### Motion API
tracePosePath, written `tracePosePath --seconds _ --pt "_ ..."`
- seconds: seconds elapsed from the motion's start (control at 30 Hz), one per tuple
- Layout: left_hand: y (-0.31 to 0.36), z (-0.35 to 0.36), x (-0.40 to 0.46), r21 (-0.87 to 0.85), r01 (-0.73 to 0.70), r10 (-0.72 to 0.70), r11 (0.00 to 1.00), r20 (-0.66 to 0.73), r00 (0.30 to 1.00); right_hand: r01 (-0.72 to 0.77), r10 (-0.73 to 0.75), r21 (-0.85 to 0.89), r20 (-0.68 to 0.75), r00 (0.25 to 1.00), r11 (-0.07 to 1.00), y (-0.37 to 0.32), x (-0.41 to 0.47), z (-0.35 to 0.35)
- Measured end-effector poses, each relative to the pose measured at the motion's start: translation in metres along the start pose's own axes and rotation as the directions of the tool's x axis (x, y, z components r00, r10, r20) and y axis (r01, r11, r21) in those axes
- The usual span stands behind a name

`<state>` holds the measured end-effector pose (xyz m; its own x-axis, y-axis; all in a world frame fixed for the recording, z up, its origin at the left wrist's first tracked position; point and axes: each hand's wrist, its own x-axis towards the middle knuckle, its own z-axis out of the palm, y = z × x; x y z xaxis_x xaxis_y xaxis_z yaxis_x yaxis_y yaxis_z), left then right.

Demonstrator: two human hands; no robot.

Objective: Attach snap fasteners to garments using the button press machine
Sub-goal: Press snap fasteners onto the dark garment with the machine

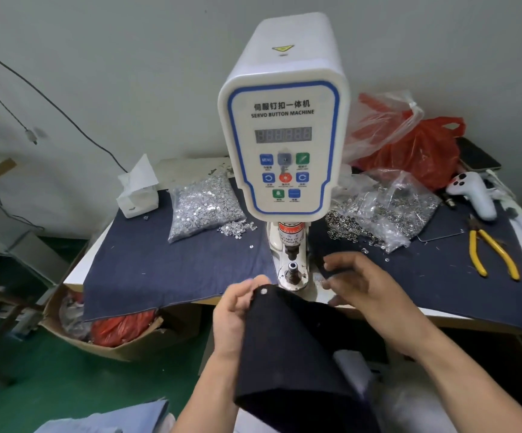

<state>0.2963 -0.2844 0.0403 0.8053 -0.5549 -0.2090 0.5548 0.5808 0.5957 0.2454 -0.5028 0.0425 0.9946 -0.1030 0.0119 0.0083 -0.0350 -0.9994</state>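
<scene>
- Garment (291, 348) – a dark piece of fabric – is hanging just in front of the table (75, 270) edge, below the button press machine (283, 120), with a silver snap fastener (264, 291) showing at its top corner
- Left hand (237, 307) is pinching that top corner of the garment, fingers curled round the edge right beside the snap
- Right hand (362, 282) is hovering over the table edge just right of the machine's lower die (292, 270), fingers spread and loosely bent; it seems to be touching the far part of the dark fabric, though I cannot tell whether it is gripping it
- The machine is standing upright at the middle of the table, its control panel facing the camera and its punch sitting above the die with a gap between them
- A dark blue cloth (159, 264) is covering the table on both sides of the machine
- A clear bag of silver snap parts (206, 204) is lying left of the machine, a few pieces spilling out beside it – a second bag of ring-shaped parts (387, 210) is lying to the right
- Yellow-handled pliers (491, 251) are resting on the cloth near the right edge, with a white handheld controller (472, 192) behind them
- A red plastic bag (422, 151) and a tissue box (137, 195) are sitting at the back
</scene>
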Motion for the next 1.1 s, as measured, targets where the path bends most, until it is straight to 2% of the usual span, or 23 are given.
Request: tracePosePath --seconds 0.03,0.07,0.13,0.17,0.23,0.3,0.33,0.4,0.47,0.5,0.57,0.63,0.7,0.73,0.77,0.83,0.9,0.97,1.0,1.07,1.1 --pt "0.003 -0.002 0.001 -0.055 -0.023 0.020 0.998 -0.046 0.999 -0.037 0.038 -0.097 0.014 0.999 0.995 0.002 -0.003 -0.007" --pt "0.005 -0.005 0.002 -0.089 -0.051 0.045 0.995 -0.061 0.997 -0.065 0.085 -0.201 0.091 0.992 0.977 0.003 -0.005 -0.012" --pt "0.007 -0.007 0.003 -0.145 -0.074 0.078 0.987 0.020 0.997 -0.080 0.192 -0.359 0.286 0.939 0.930 0.003 -0.009 -0.014" --pt "0.005 -0.008 0.004 -0.175 -0.075 0.090 0.982 0.075 0.993 -0.060 0.214 -0.412 0.340 0.916 0.909 0.002 -0.010 -0.012" --pt "0.003 -0.011 0.004 -0.194 -0.074 0.102 0.978 0.140 0.985 0.011 0.181 -0.473 0.360 0.915 0.881 -0.003 -0.008 -0.011" --pt "0.008 -0.015 0.005 -0.193 -0.056 0.095 0.980 0.201 0.975 0.010 0.154 -0.435 0.339 0.928 0.900 -0.009 -0.005 -0.014" --pt "0.012 -0.017 0.004 -0.173 -0.029 0.069 0.985 0.234 0.970 -0.037 0.162 -0.359 0.326 0.931 0.933 -0.014 -0.005 -0.016" --pt "0.021 -0.024 -0.001 -0.017 -0.018 0.021 1.000 0.190 0.982 -0.137 0.190 -0.176 0.333 0.923 0.975 -0.022 -0.004 -0.019" --pt "0.031 -0.028 -0.008 0.220 -0.028 0.005 0.975 0.106 0.994 -0.192 0.197 -0.050 0.338 0.920 0.980 -0.030 -0.002 -0.019" --pt "0.036 -0.023 -0.009 0.383 -0.035 0.010 0.923 0.068 0.998 -0.226 0.207 0.018 0.335 0.919 0.974 -0.034 -0.001 -0.018" --pt "0.042 -0.003 -0.003 0.689 -0.007 -0.011 0.724 0.022 1.000 -0.298 0.239 0.131 0.342 0.909 0.945 -0.042 0.004 -0.015" --pt "0.041 0.011 0.002 0.837 0.035 -0.084 0.546 0.013 0.996 -0.335 0.261 0.150 0.370 0.891 0.930 -0.049 0.009 -0.008" --pt "0.041 0.018 -0.001 0.921 -0.065 -0.123 0.383 0.121 0.985 -0.340 0.272 0.109 0.399 0.876 0.934 -0.052 0.013 0.002" --pt "0.038 0.018 -0.003 0.930 -0.118 -0.148 0.349 0.179 0.973 -0.340 0.276 0.096 0.403 0.873 0.936 -0.053 0.015 0.005" --pt "0.036 0.013 -0.006 0.926 -0.118 -0.186 0.358 0.194 0.963 -0.336 0.275 0.090 0.399 0.875 0.938 -0.053 0.016 0.008" --pt "0.033 0.004 -0.007 0.886 -0.067 -0.174 0.459 0.164 0.971 -0.310 0.268 0.051 0.383 0.884 0.949 -0.055 0.017 0.007" --pt "0.032 0.000 -0.003 0.786 -0.011 -0.136 0.618 0.121 0.983 -0.212 0.250 -0.148 0.329 0.911 0.966 -0.055 0.017 -0.003" --pt "0.033 -0.008 0.000 0.666 0.024 -0.126 0.746 0.106 0.986 -0.118 0.234 -0.379 0.278 0.932 0.918 -0.050 0.018 -0.017" --pt "0.033 -0.012 0.000 0.610 0.040 -0.130 0.792 0.105 0.986 -0.103 0.229 -0.421 0.260 0.938 0.901 -0.046 0.017 -0.023" --pt "0.036 -0.016 0.002 0.584 0.086 -0.175 0.807 0.099 0.980 -0.104 0.206 -0.409 0.215 0.955 0.907 -0.037 0.018 -0.030" --pt "0.036 -0.017 0.006 0.631 0.114 -0.201 0.767 0.068 0.977 -0.103 0.186 -0.408 0.170 0.968 0.907 -0.031 0.020 -0.033"
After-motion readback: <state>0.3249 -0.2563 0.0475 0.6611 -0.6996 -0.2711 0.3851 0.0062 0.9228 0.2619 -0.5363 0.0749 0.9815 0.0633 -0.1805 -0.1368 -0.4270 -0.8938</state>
